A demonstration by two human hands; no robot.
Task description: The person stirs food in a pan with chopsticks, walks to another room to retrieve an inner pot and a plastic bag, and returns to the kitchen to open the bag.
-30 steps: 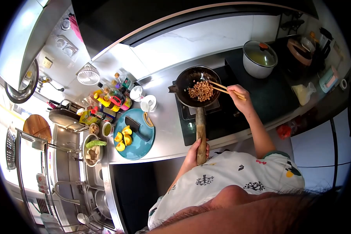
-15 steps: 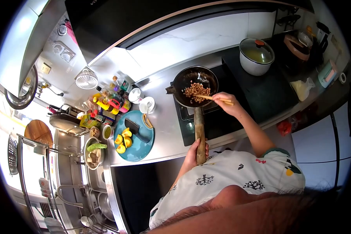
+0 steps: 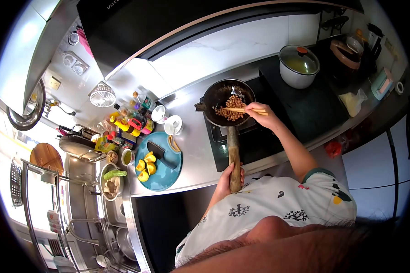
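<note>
A dark wok (image 3: pixel 214 93) sits on the black stove (image 3: pixel 264 141), with many small brown nuts or beans (image 3: pixel 234 102) inside. Its long wooden handle (image 3: pixel 233 152) points toward my body, and my left hand (image 3: pixel 224 181) is wrapped round the lower part. My right hand (image 3: pixel 262 113) pinches a pair of wooden chopsticks (image 3: pixel 234 109) near their upper end. Their tips reach in among the brown pieces, just inside the wok. Whether these are peanuts or beans is too small to tell.
Left on the counter lies a blue cutting board (image 3: pixel 161 177) with a cleaver (image 3: pixel 161 154) and yellow squash pieces (image 3: pixel 146 167). Two white bowls (image 3: pixel 173 124), sauce bottles (image 3: pixel 136 123) and a vegetable bowl (image 3: pixel 111 182) are nearby. A lidded white pot (image 3: pixel 298 75) stands at the right.
My right hand has moved slightly left and up, taking the chopsticks farther across the wok. The brown pieces have shifted a little. My left hand keeps its hold on the handle.
</note>
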